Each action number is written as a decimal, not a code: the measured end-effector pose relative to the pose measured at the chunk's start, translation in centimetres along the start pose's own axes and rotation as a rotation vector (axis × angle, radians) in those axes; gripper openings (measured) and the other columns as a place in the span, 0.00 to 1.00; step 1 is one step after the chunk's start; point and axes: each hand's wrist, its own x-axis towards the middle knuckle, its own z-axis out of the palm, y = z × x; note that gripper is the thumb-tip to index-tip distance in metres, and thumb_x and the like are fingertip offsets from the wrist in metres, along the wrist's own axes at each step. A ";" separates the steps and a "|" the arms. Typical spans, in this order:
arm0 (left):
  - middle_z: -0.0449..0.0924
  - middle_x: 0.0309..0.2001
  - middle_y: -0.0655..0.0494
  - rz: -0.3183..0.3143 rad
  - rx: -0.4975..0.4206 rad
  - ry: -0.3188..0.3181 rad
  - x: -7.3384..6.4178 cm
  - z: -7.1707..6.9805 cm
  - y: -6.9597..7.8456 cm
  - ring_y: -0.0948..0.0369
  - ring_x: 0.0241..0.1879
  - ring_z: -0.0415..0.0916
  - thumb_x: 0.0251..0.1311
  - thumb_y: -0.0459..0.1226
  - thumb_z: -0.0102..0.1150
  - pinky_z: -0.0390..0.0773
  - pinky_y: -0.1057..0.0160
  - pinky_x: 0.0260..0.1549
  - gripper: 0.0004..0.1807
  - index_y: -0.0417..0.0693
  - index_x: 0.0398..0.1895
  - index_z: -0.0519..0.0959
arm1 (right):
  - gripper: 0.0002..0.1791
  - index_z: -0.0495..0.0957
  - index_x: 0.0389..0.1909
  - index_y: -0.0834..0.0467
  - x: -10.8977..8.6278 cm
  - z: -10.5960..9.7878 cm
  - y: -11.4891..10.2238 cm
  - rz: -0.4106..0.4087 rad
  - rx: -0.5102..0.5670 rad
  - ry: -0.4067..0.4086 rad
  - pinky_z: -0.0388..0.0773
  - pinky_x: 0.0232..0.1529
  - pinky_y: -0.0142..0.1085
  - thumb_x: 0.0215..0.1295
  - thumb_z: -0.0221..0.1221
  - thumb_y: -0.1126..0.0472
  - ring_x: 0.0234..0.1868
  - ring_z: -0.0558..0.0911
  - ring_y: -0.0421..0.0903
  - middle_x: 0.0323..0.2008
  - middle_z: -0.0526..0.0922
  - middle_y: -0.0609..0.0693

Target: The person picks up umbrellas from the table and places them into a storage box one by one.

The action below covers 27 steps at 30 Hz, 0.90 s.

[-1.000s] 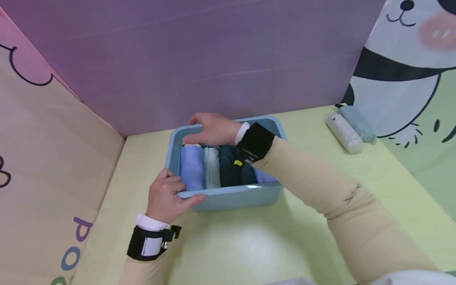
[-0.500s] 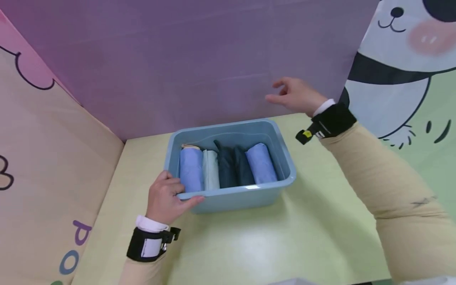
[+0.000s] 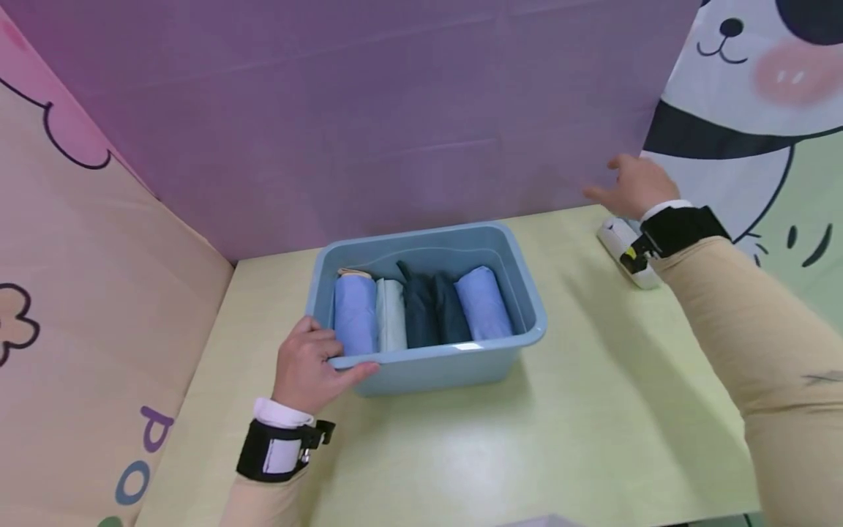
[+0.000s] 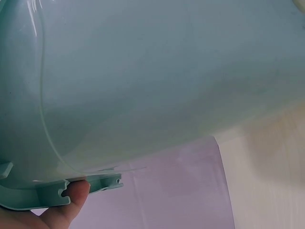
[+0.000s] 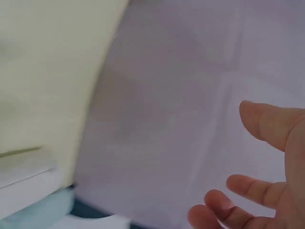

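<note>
A light blue plastic bin [image 3: 435,372] stands on the table. My left hand [image 3: 312,366] grips its near left corner, thumb along the front rim; in the left wrist view a fingertip [image 4: 78,191] curls under that rim. Inside, side by side, are a blue roll [image 3: 356,315], a pale grey-green roll [image 3: 391,315], two dark bundles [image 3: 431,311] and another blue roll [image 3: 484,301]. My right hand [image 3: 635,189] holds nothing, its fingers loosely spread, above a white roll [image 3: 619,238] at the back right. Beside that, the right wrist view shows a pale blue-green roll [image 5: 45,210].
A purple wall sheet [image 3: 395,124] rises behind the bin. Printed panels border the table [image 3: 593,439] on the left and right, one with a panda [image 3: 757,80]. My right forearm [image 3: 757,329] passes over the table's right side.
My right hand has left the bin's interior and moved right, to above the white roll. The bin's contents are now uncovered. My left hand has stayed on the rim.
</note>
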 end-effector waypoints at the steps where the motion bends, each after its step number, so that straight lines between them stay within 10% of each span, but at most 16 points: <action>1: 0.60 0.09 0.63 0.000 0.000 0.002 0.0 0.0 0.0 0.61 0.22 0.58 0.38 0.67 0.68 0.59 0.62 0.22 0.33 0.51 0.02 0.70 | 0.50 0.57 0.67 0.71 0.3 0.6 0.9 0.012 -0.014 0.000 0.67 0.49 0.62 0.62 0.50 0.32 0.55 0.68 0.72 0.58 0.66 0.76; 14: 0.58 0.09 0.65 0.004 -0.005 0.002 0.2 0.2 -0.1 0.61 0.23 0.58 0.38 0.67 0.67 0.59 0.63 0.22 0.34 0.52 0.02 0.69 | 0.57 0.58 0.63 0.69 0.8 9.3 12.2 0.129 -0.109 0.013 0.68 0.33 0.65 0.50 0.55 0.24 0.43 0.69 0.76 0.45 0.65 0.77; 21: 0.56 0.09 0.65 -0.002 -0.006 -0.005 0.4 0.2 -0.2 0.60 0.23 0.59 0.44 0.74 0.53 0.60 0.62 0.21 0.38 0.54 0.01 0.66 | 0.49 0.61 0.57 0.69 0.2 11.6 14.2 0.136 -0.094 0.033 0.68 0.28 0.63 0.54 0.58 0.30 0.39 0.71 0.77 0.41 0.67 0.77; 27: 0.57 0.09 0.66 -0.006 -0.008 -0.009 0.1 0.3 -0.3 0.61 0.23 0.58 0.38 0.68 0.67 0.60 0.63 0.22 0.34 0.53 0.02 0.68 | 0.36 0.63 0.59 0.69 -0.5 12.2 13.8 0.110 -0.100 0.025 0.68 0.35 0.65 0.61 0.58 0.46 0.42 0.71 0.75 0.43 0.68 0.77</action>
